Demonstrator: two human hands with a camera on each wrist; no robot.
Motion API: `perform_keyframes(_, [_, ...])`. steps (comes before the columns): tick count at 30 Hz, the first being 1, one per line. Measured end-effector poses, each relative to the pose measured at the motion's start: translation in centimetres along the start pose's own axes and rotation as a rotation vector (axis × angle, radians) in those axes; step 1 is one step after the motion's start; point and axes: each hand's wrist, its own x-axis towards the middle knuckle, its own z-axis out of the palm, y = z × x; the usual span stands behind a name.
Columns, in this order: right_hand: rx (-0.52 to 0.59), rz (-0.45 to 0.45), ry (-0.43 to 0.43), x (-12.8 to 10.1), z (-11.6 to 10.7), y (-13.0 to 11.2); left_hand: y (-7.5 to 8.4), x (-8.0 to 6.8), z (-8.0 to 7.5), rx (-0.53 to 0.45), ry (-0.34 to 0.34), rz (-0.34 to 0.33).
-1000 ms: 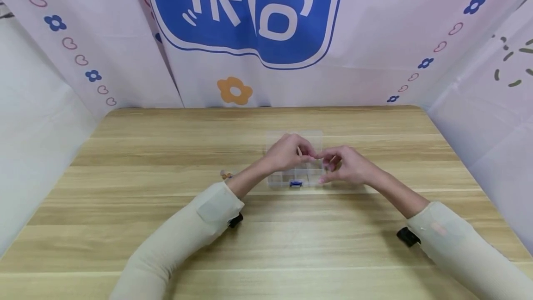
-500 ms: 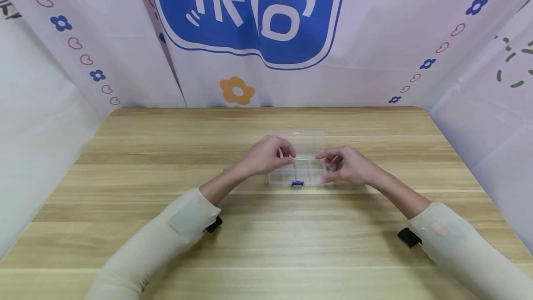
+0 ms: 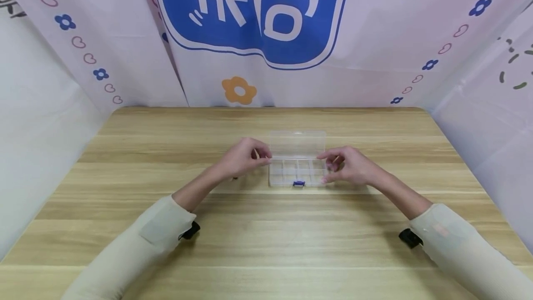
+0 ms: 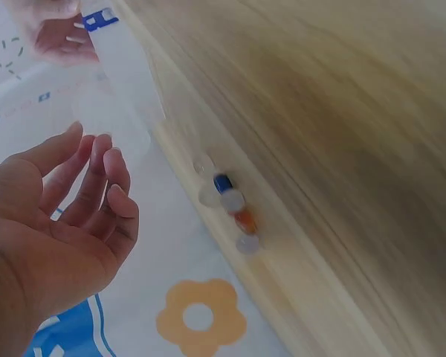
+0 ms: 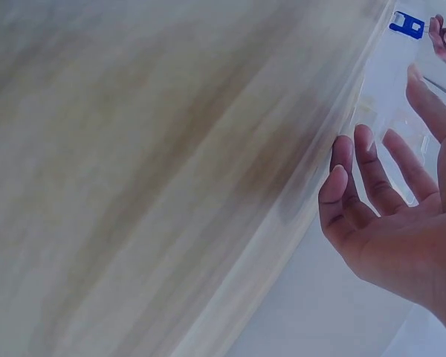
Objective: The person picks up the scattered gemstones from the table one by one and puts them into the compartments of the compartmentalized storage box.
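Note:
A clear plastic compartment box (image 3: 296,170) lies on the wooden table (image 3: 266,235), its lid (image 3: 296,142) folded open behind it and a blue latch (image 3: 298,183) on the near edge. My left hand (image 3: 245,157) hovers just left of the box, fingers loosely curled and empty (image 4: 97,178). My right hand (image 3: 345,165) is at the box's right end, fingers relaxed around the corner (image 5: 372,171); I cannot tell whether they touch it. The box (image 5: 390,82) shows beyond those fingers. A few small beads (image 4: 230,204) lie on the table below the left hand.
Printed cloth walls (image 3: 250,36) close off the back and both sides of the table. Both sleeves (image 3: 137,249) rest over the table's near part, each with a black wrist strap (image 3: 410,237).
My left hand has drawn back to the left, from over the middle of the box to beside its left end. The right hand has stayed at the right end.

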Motion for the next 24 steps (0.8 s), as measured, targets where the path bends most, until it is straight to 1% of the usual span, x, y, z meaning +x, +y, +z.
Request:
perform_keyframes(4, [-0.005,0.001,0.003,0.0,-0.1,0.0,-0.3,-0.6,-0.7,-0.020,0.017,-0.007])
perform_keyframes(9, [-0.005,-0.003,0.000,0.0,0.0,0.0,-0.8,-1.3,-1.4,-0.010,0.034,-0.026])
perform_keyframes(12, [-0.005,-0.002,-0.002,0.0,0.0,0.0,-1.4,-2.0,-1.9,-0.023,0.029,-0.045])
perform_keyframes(16, [-0.010,-0.001,-0.002,0.0,-0.1,0.0,-2.5,-2.9,-2.5,-0.035,0.030,-0.049])
perform_keyframes(20, [-0.011,-0.003,-0.001,0.0,-0.1,0.0,-3.5,-3.7,-3.1,-0.011,0.050,-0.045])
perform_keyframes(24, [-0.007,-0.003,-0.001,0.0,-0.1,0.0,-4.3,-4.1,-3.4,0.000,0.053,-0.044])
